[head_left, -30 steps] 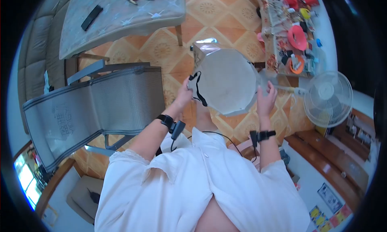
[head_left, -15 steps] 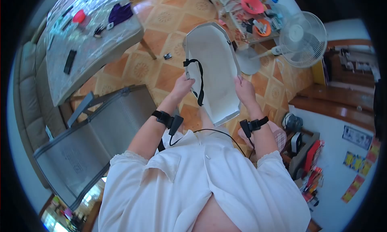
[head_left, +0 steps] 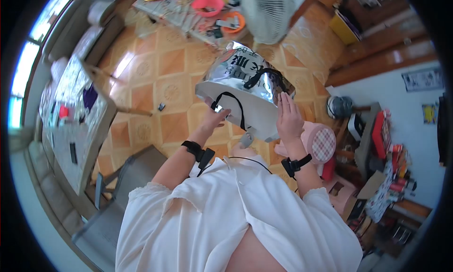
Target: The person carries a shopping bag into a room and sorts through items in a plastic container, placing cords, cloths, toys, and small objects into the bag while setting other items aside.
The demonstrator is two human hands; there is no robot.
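A silver paper bag (head_left: 236, 70) with black lettering is held in front of me, its white inside facing me. Black ribbon handles hang from it, one across the opening and one over the shiny outer face. My left hand (head_left: 213, 118) holds the bag's left rim beside the nearer handle, its fingers partly curled. On the other side my right hand (head_left: 289, 117) has its fingers laid straight along the bag's right edge; its thumb is hidden. Each wrist wears a black strap with a small device.
A plastic-covered table (head_left: 96, 125) and a grey chair (head_left: 137, 173) stand to the left. Ahead are a cluttered low table (head_left: 174, 18) and a white fan (head_left: 268, 12). A pink checked stool (head_left: 322, 144) is close on the right. A small dark object (head_left: 162, 106) lies on the tiled floor.
The bag has tilted, so its lettered silver outside now shows beyond the opening. My right hand's fingers have straightened along its edge. The view has turned toward the right.
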